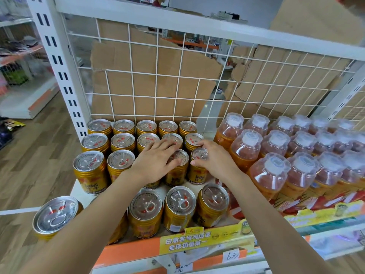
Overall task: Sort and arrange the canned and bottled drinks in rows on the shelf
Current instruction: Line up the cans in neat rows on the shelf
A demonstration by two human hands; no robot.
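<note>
My right grip (211,158) curled round the top of the end can (197,175) in the third row, thumb at its left rim. My left grip (156,161) lay open, fingers straight, on the tops beside it. Gold cans (118,141) filled the left of the shelf (128,252); bottles (276,143) stood in rows on the right, with a wire grid (158,76) at the far side.

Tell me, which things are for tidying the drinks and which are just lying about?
For the job: gold cans, orange bottles, shelf, left hand flat on can tops, right hand curled round one gold can.

Just lying about: cardboard behind the wire grid, yellow advert strip, handwritten price tag, packets on the floor.
</note>
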